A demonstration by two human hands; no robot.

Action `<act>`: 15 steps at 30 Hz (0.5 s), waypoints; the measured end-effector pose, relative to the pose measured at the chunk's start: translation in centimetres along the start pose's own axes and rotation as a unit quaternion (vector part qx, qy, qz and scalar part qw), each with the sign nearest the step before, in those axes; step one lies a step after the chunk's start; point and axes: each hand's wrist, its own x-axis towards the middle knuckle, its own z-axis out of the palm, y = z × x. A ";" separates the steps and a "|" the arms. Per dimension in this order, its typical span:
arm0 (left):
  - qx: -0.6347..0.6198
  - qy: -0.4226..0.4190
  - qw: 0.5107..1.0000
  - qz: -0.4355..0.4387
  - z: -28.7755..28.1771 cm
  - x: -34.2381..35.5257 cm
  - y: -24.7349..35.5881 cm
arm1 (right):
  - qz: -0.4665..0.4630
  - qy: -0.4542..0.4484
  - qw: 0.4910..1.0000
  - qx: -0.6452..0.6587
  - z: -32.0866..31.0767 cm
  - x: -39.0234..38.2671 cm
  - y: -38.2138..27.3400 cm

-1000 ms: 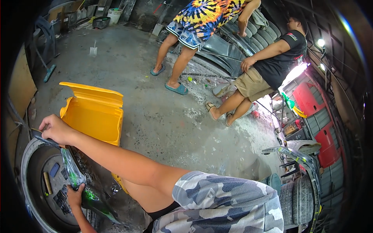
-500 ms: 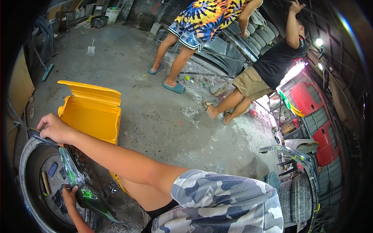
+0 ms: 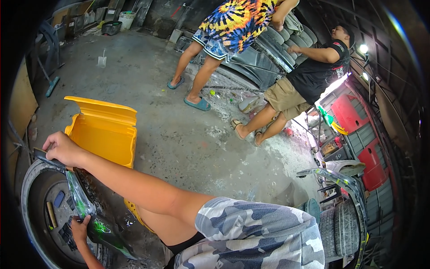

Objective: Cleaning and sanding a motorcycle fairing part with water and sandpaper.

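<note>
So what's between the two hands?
Head view: a dark glossy panel strip with green glints spans from right hand to left hand.

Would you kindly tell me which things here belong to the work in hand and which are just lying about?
In hand: right hand gripping a dark flat strip; left hand holding a glossy black panel with green flecks; round black tyre beneath them.
Lying about: open yellow plastic box; white bucket; stacked black tyres.
</note>
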 end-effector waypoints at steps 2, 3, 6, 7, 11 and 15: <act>0.078 0.050 0.996 0.011 0.3 -0.2 0.5 | -0.003 -0.001 1.000 0.000 0.1 -0.1 -0.1; 0.050 0.039 0.998 -0.003 0.1 -0.5 1.1 | -0.005 0.001 1.000 -0.011 0.1 -0.1 -0.1; 0.014 0.015 1.000 -0.019 -0.2 -0.2 0.7 | -0.007 0.002 1.000 -0.024 0.1 -0.2 -0.2; 0.006 0.004 1.000 -0.021 -0.3 -0.1 0.4 | -0.007 -0.001 1.000 -0.026 0.1 -0.2 -0.2; 0.023 0.018 1.000 -0.010 0.0 -0.2 0.3 | -0.010 0.000 1.000 -0.024 -0.1 -0.2 -0.2; -0.023 0.026 0.999 0.016 0.3 0.0 -1.5 | 0.005 -0.005 1.000 -0.018 0.4 -0.4 -0.5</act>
